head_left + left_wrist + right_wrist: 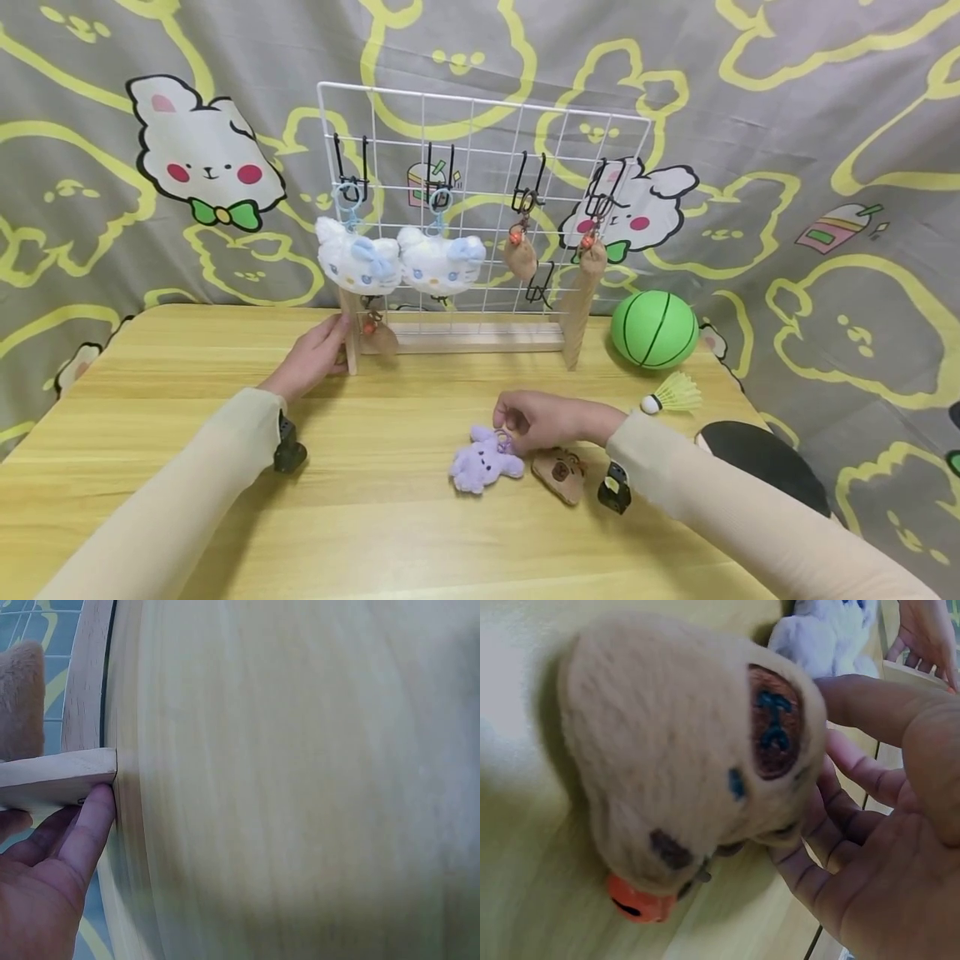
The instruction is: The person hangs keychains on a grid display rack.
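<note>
My left hand [318, 354] is at the outer side of the rack's left wooden leg [352, 342]. In the left wrist view its fingers [94, 825] press against that leg [60, 769]. My right hand [543, 417] is low over the table, fingers bent, beside a purple bunny plush keychain [480, 467] with a purple ring. Under that hand lies a brown capybara plush [561, 477]. The right wrist view shows the capybara [660, 742] up close with an orange bell [637, 898]. Its edge hides my right fingertips, so I cannot tell whether they touch it.
A white grid rack [480, 104] with black hooks holds two white kitten plushes [442, 262] and several brown plushes [521, 254]. On the right are a green ball [654, 329], a yellow shuttlecock [675, 393] and a black round object [761, 458].
</note>
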A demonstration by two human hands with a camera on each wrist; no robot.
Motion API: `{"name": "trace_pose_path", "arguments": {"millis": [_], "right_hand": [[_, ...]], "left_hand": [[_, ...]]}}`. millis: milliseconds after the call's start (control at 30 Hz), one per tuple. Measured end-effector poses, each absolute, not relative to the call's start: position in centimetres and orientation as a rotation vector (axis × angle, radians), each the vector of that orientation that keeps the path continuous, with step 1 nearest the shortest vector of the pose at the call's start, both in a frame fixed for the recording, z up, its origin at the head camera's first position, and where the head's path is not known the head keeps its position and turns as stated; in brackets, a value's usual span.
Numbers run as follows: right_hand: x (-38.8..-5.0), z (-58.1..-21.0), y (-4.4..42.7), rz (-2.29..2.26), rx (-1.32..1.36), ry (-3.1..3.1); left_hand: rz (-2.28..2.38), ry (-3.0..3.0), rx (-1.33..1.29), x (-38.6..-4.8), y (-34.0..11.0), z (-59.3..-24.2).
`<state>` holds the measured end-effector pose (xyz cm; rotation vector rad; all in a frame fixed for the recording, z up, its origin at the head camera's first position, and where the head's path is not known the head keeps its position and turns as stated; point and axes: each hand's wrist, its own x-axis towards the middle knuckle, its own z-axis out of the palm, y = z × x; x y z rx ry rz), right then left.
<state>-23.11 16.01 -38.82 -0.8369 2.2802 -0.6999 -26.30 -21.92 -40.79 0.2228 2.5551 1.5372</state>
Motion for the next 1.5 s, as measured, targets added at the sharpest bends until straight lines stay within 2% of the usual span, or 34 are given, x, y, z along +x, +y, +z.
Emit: {"name": "trace_pose_path", "arguments": {"millis": [1000, 1500], "right_hand": [[-22.3, -39.2, 16.2, -0.61, -0.896, 2.356], [-22.7, -39.2, 17.2, -0.704, -0.906, 2.318]], "left_hand": [[1.545, 2.55, 0.223, -26.5, -21.8, -41.0], [1.527, 2.568, 0.206, -26.7, -21.8, -41.2]]}}
